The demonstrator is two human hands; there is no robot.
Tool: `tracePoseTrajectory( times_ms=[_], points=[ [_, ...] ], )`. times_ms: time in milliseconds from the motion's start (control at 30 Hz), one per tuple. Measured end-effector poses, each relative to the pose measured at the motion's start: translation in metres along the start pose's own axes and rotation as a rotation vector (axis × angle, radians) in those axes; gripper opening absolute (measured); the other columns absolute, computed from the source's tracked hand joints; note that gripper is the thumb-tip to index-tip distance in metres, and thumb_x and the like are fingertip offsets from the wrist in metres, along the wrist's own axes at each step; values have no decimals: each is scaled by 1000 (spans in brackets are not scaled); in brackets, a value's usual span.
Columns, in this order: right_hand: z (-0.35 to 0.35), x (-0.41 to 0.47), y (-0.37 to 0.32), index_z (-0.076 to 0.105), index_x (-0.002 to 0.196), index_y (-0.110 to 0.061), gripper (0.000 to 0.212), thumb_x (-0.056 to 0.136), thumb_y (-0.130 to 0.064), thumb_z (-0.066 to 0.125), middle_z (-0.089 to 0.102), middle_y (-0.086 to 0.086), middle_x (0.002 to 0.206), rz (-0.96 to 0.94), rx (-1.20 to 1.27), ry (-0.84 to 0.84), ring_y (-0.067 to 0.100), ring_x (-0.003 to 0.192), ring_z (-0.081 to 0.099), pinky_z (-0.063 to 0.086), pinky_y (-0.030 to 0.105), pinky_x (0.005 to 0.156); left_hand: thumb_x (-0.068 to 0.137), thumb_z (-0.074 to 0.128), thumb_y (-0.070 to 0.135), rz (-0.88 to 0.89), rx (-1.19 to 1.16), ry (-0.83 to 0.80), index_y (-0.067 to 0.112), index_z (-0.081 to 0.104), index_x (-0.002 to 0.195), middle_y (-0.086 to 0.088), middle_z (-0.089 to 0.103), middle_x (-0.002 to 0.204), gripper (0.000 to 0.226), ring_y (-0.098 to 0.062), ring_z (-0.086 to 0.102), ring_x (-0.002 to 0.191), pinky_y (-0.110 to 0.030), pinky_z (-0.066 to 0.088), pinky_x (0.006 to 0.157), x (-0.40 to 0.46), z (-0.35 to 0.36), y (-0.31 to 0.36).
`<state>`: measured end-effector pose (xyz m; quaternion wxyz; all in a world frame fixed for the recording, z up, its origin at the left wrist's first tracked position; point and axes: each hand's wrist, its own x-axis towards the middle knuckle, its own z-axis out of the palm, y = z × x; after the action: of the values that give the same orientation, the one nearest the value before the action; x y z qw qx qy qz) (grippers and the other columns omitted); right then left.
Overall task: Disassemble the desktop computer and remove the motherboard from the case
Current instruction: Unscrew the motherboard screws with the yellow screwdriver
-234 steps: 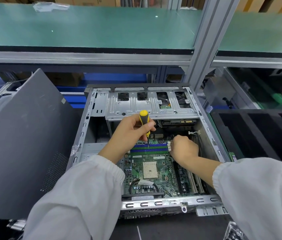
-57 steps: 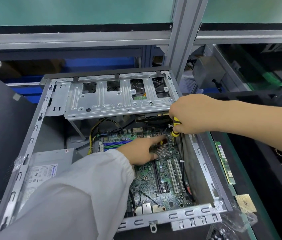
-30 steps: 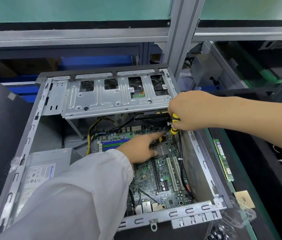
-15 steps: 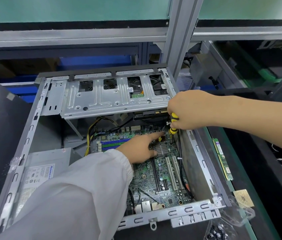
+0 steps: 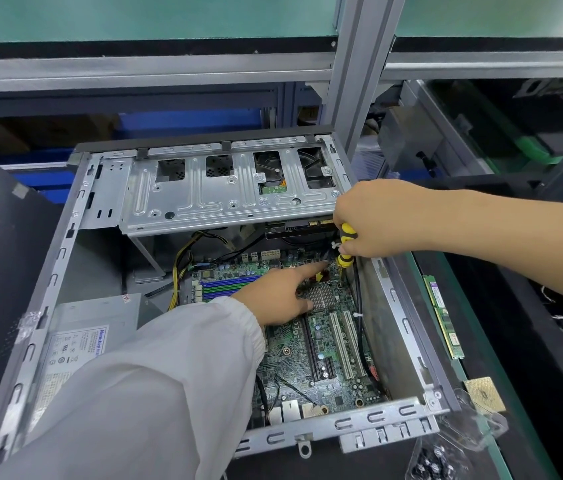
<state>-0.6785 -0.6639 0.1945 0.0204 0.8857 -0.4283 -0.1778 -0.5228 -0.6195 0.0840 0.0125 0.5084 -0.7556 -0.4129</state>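
Near edge: loose screws (image 5: 429,462) in a clear bag on the worktop (image 5: 501,386), just right of the case (image 5: 65,244) corner. A gold-coloured chip (image 5: 485,394) lies beside it; farther along, a green memory stick (image 5: 443,317) runs parallel to the right case wall.

The motherboard (image 5: 321,348) sits flat on the case floor, still in place. Power supply (image 5: 79,344) at near left.

Left hand (image 5: 280,292), white sleeve, reaches in over the board: forefinger straight, pointing far-right, tip just short of the screwdriver tip; the other fingers hang loose, holding nothing.

Right hand (image 5: 373,220): grip closed round the yellow-and-black screwdriver (image 5: 345,249), handle mostly hidden in the fist. Shaft upright, tip down at the far right corner of the board, beside the silver heat sink (image 5: 323,297). Whether the tip is seated in a screw cannot be told.

Beyond: metal drive cage (image 5: 224,199) across the far end of the case, yellow cables (image 5: 183,258) under it.

Against half a second ago: both hands, the screwdriver and the board show no visible change of position; the view is almost identical.
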Motion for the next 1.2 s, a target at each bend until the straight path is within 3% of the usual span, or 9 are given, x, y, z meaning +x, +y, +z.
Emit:
tracePoseTrajectory(
  times_ms=[200,367,567,667,733,800,933,1067,1200],
  points=[
    [-2,1,0,66,95,-10,26,86,-33,59,44,-4,61,3,-10,-6,21,69,55,34,22,47,95,56,20,-13,20,1,40,17,149,-20,54,130,70,-15,57,72,-12,42,52,1,1,-1],
    [-1,1,-1,65,98,-10,27,87,-33,59,48,-2,65,-7,-15,0,23,73,59,37,23,49,95,56,21,-16,28,1,40,17,150,-10,63,113,70,-14,55,67,-10,39,48,1,2,-1],
    [-3,-2,-3,62,95,-12,28,89,-38,57,43,-5,63,-12,-29,-18,21,74,55,42,27,55,95,56,22,11,53,0,40,16,149,-20,53,133,70,-25,60,89,-12,34,56,2,2,-1],
    [-5,-4,-6,59,97,-14,34,89,-46,56,41,-4,67,-3,-73,-52,21,73,51,41,28,57,94,58,21,14,21,20,39,20,149,-17,61,120,69,-19,58,76,-11,33,53,2,1,-1],
    [-6,-6,-9,53,83,-16,32,88,-48,57,39,-5,65,5,-109,-82,20,68,48,37,26,53,92,61,18,24,-52,47,36,30,147,-9,63,86,66,-10,52,62,-13,36,51,2,2,0],
    [-6,-8,-13,41,67,-17,39,89,-44,58,37,-5,63,12,-157,-88,21,66,46,31,24,48,89,65,15,60,-176,134,29,45,141,1,54,69,57,-2,46,52,-12,36,50,3,0,2],
    [-5,-11,-20,42,77,-20,22,90,-30,57,31,-4,63,-2,-221,-39,21,66,43,24,24,44,84,71,8,139,-492,287,18,67,116,2,60,76,34,-3,47,58,-15,38,59,4,-12,16],
    [-7,-11,-24,55,92,-22,7,88,-17,54,29,-3,63,13,-236,-21,21,67,43,24,24,46,80,71,-4,160,-772,304,2,68,107,-4,68,93,28,-14,59,69,-26,51,76,0,-2,34],
    [-7,-13,-22,56,86,-21,3,85,-18,57,32,-4,62,27,-220,-15,21,64,44,25,23,45,77,69,-12,162,-811,372,-5,67,91,-10,66,75,16,-18,60,64,-29,46,67,7,-1,40]
  ],
)
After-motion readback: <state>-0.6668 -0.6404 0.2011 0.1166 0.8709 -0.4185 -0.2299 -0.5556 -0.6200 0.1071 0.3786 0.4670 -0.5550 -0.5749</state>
